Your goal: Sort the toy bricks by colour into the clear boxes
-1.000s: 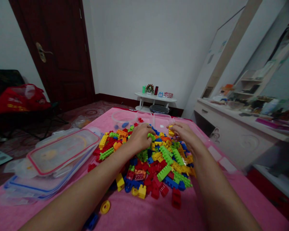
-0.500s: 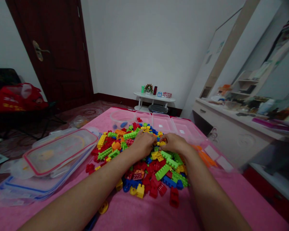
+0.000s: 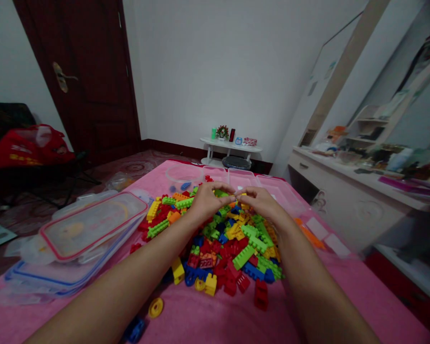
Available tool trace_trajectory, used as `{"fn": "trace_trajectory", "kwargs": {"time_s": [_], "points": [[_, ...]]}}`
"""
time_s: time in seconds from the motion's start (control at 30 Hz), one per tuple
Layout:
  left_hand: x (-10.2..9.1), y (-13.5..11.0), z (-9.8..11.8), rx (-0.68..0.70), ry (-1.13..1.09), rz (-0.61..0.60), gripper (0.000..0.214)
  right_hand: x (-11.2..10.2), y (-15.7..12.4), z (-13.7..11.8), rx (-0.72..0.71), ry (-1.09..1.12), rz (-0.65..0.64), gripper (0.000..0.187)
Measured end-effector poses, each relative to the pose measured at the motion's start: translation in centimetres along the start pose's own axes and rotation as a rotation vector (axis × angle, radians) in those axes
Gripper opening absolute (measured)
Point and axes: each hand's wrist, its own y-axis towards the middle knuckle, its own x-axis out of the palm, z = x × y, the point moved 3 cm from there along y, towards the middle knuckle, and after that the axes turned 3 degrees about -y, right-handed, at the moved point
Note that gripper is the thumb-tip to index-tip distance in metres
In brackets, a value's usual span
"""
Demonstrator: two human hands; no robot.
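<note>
A heap of plastic toy bricks (image 3: 236, 246) in red, yellow, green, blue and orange lies on the pink cloth (image 3: 208, 317). My left hand (image 3: 208, 200) is over the far part of the heap, thumb and fingers apart in a curve, with green brick visible in the gap. Beside it, my right hand (image 3: 258, 199) has its fingers bent together, and its fingertips meet those of the left. Whatever the right fingertips pinch, if anything, is too small to make out. A yellow wheel-like ring (image 3: 155, 307) and a blue piece (image 3: 134, 329) lie nearer me.
Stacked clear lids (image 3: 96, 224) with red and blue rims lie at left. Beyond the heap stand clear plastic trays (image 3: 241, 177) and a round clear container (image 3: 182, 173). Orange pieces (image 3: 310, 235) are at right, near a white dresser (image 3: 329, 184).
Both hands have lifted from among the bricks and moved slightly away from me. The left thumb and fingers have spread, and the fingertips of both hands have come together.
</note>
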Motion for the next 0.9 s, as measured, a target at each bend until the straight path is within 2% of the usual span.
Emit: {"fn": "trace_trajectory", "kwargs": {"time_s": [0.1,0.2,0.37,0.47,0.63,0.77,0.9], "points": [[0.1,0.1,0.1,-0.134,-0.32,0.048,0.031,1.3,-0.6,-1.0,0.027,0.195,-0.104,0.025],[0.0,0.0,0.2,-0.237,-0.449,0.081,0.039,1.8,-0.9,-1.6,0.031,0.267,-0.11,0.024],[-0.2,0.1,0.1,-0.252,-0.441,0.146,0.041,1.9,-1.2,-2.2,-0.004,0.342,-0.121,0.03],[-0.2,0.2,-0.2,-0.237,-0.449,0.14,0.039,2.1,-1.3,-2.4,-0.035,0.376,-0.12,0.038],[-0.2,0.2,-0.7,-0.187,-0.366,0.192,0.032,3.1,-1.1,-2.4,-0.077,0.343,-0.034,0.038],[-0.2,0.1,-1.3,-0.223,-0.339,0.172,0.033,3.2,-0.6,-1.4,-0.006,0.342,-0.024,0.035],[-0.5,0.2,-1.9,-0.272,-0.301,0.193,0.031,1.4,1.9,0.0,0.145,0.233,0.014,0.028]]}}
